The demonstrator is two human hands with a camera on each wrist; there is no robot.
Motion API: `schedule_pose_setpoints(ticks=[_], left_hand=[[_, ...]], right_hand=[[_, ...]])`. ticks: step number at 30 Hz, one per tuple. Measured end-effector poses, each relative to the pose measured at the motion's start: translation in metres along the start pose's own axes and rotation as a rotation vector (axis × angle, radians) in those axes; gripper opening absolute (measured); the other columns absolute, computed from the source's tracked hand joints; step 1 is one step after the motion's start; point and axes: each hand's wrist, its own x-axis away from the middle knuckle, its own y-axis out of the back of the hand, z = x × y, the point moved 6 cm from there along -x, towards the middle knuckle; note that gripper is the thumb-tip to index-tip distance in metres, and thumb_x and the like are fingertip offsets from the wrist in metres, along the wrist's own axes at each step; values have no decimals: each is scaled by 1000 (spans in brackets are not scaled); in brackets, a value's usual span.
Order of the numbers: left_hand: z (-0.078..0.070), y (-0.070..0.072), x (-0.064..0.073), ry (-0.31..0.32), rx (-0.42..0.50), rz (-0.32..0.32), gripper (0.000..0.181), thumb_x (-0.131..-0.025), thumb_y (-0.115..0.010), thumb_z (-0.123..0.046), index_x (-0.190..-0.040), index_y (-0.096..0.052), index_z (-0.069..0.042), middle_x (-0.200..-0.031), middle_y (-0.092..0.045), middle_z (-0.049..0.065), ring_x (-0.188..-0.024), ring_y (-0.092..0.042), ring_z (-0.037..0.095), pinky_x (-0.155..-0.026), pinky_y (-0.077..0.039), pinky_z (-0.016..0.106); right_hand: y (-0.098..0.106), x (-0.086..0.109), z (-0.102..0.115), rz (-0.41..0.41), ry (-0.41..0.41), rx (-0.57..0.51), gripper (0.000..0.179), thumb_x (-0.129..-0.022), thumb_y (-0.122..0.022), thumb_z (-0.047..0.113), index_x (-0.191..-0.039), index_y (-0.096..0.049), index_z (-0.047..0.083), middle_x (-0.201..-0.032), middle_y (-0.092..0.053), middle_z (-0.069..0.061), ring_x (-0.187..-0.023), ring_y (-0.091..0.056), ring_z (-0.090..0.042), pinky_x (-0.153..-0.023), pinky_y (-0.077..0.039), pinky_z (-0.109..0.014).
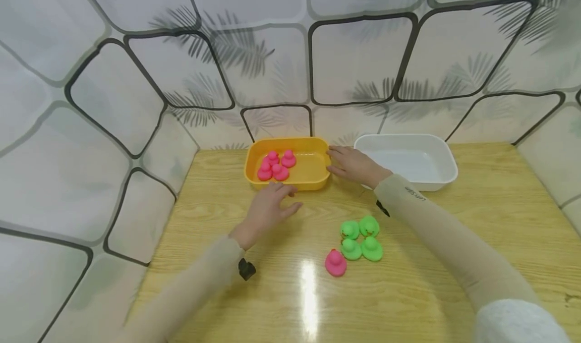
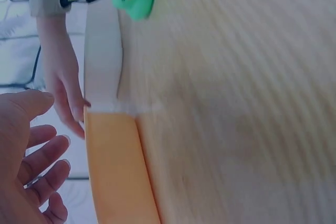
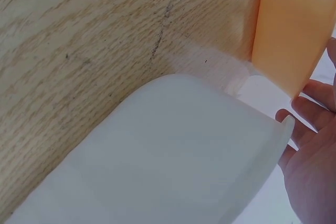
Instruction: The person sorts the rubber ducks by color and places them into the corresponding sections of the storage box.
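Observation:
Several pink rubber ducks [image 1: 273, 166] sit bunched in the left half of the orange basin [image 1: 313, 185]. My right hand [image 1: 358, 165] reaches over to this basin's right rim, fingertips right at the edge, fingers fairly straight. In the right wrist view, the right hand [image 3: 317, 156] spans the gap between the orange basin [image 3: 289, 30] and the white basin [image 3: 157, 145]. My left hand [image 1: 268, 207] is by the orange basin's front rim, its fingers loosely bent and nothing in them. The left wrist view shows the left hand [image 2: 31, 156] beside the basin's side wall [image 2: 118, 166].
Several green rubber ducks [image 1: 361, 238] stand grouped on the wooden table [image 1: 408, 302]. A single pink duck [image 1: 336, 263] is just left of and nearer than them. At the back right is the white basin [image 1: 436, 156], close to the patterned curtain [image 1: 358, 55].

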Motion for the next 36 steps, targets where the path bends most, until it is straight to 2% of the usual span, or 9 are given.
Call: schedule_pose_setpoints(ticks=[5,10,13,16,21,25,31,36], left_hand=[[-25,-13,12,-39,29,19,32,-92,-82,-29,-114,-74,-6,-100,-73,3,-95,-65,24,-85,-54,39],[-50,-29,25,-97,63,69,34,-91,-82,-31,-114,-74,-7,-98,-74,4,-92,-64,22,-83,-54,37],[-62,-37,32,-102,86,105,35,-92,-81,-33,-114,-74,-7,-99,-75,4,-91,-63,20,-81,-54,35],[-69,-45,36,-78,81,145,37,-93,-80,-37,-116,-74,-8,-100,-75,2,-91,-64,19,-82,-54,33],[-75,-57,42,-71,53,174,37,-93,-79,-39,-116,-74,-10,-97,-74,-4,-88,-64,16,-79,-52,28],[-77,-64,47,-66,65,180,37,-93,-78,-40,-116,-74,-12,-96,-73,-4,-84,-62,13,-74,-49,24],[-80,-74,52,-41,73,211,40,-93,-78,-46,-116,-74,-14,-99,-73,-5,-87,-60,10,-76,-49,23],[-81,-79,55,-47,65,224,40,-91,-79,-47,-115,-74,-16,-101,-72,-5,-88,-60,8,-78,-48,21]], right_hand=[[-2,1,-2,4,-8,-3,59,-108,-57,32,-150,-46,-9,-157,-42,-30,-143,-43,-48,-119,-32,-58],[-2,2,-1,3,-18,-21,59,-108,-57,31,-150,-46,-9,-157,-42,-30,-143,-42,-48,-119,-32,-58],[-3,2,-1,4,-20,-30,59,-108,-57,31,-151,-45,-9,-158,-41,-30,-144,-41,-47,-120,-31,-58],[-2,2,-1,1,-20,-26,59,-108,-58,31,-151,-45,-9,-158,-42,-29,-144,-42,-47,-120,-31,-58],[-2,2,-2,3,-22,-25,60,-108,-57,31,-151,-45,-8,-158,-41,-29,-145,-41,-47,-120,-30,-57],[-3,2,-2,3,-20,-32,60,-108,-57,31,-151,-45,-9,-158,-41,-29,-145,-41,-47,-120,-30,-58],[-4,3,-4,15,-25,-49,60,-109,-55,32,-152,-44,-8,-159,-39,-29,-146,-39,-46,-121,-30,-58],[-3,4,-3,8,-24,-50,60,-109,-55,32,-152,-43,-8,-159,-39,-29,-146,-39,-47,-120,-30,-58]])
